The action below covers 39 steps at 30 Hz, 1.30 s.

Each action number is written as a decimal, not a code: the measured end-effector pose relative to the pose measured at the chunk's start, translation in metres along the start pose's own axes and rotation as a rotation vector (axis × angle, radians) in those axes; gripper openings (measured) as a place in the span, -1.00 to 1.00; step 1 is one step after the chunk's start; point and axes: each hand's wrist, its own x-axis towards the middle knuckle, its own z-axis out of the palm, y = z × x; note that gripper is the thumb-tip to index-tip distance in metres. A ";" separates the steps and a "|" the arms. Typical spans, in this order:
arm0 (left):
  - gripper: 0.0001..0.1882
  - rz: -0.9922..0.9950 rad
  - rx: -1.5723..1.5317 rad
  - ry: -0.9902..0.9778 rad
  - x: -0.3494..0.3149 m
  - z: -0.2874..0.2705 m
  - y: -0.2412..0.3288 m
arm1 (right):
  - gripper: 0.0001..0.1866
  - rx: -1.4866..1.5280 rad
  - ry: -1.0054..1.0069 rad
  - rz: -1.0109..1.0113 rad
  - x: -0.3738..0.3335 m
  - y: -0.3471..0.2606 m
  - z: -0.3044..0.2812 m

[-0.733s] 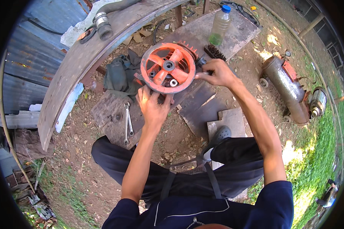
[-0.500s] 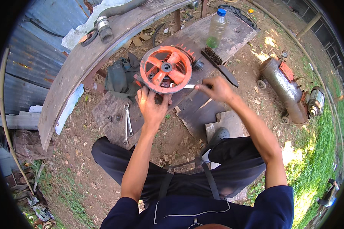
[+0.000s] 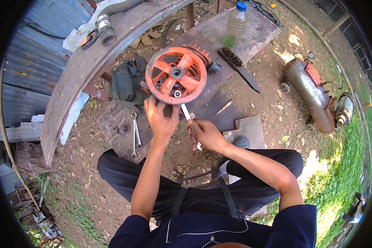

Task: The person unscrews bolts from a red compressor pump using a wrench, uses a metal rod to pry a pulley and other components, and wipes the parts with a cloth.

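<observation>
An orange compressor pump with a large spoked pulley wheel sits on a wooden board. My left hand is curled against the pump's base under the near rim, its fingertips partly hidden. My right hand grips a combination wrench. The wrench's ring end shows in the gap between spokes, and its open end sticks out below my fingers. Whether the ring sits on a bolt I cannot tell. Left of my left hand, two more wrenches lie side by side on a board.
A black-handled wire brush and a blue-capped plastic bottle with green liquid are beyond the pump. Dark cloth lies left of it. A curved wooden bench runs along the left. A rusty wheeled air tank stands at right.
My right hand has swung the wrench handle from pointing right to pointing toward me, coming nearer my body. My left hand stays at the pump's base.
</observation>
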 end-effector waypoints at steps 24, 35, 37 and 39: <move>-0.72 0.087 0.195 -0.073 0.003 -0.006 -0.003 | -0.52 -0.942 0.106 -0.668 0.058 -0.052 -0.162; -0.61 -0.083 0.110 0.087 0.005 0.023 0.007 | -0.36 -0.899 0.381 -0.161 -0.012 -0.059 -0.120; -0.61 -0.072 0.093 0.116 0.000 0.019 0.011 | -0.35 -0.879 0.419 -0.184 -0.017 -0.045 -0.112; -0.61 -0.046 0.112 0.086 -0.003 0.017 0.012 | -0.35 -0.913 0.406 -0.144 -0.018 -0.042 -0.113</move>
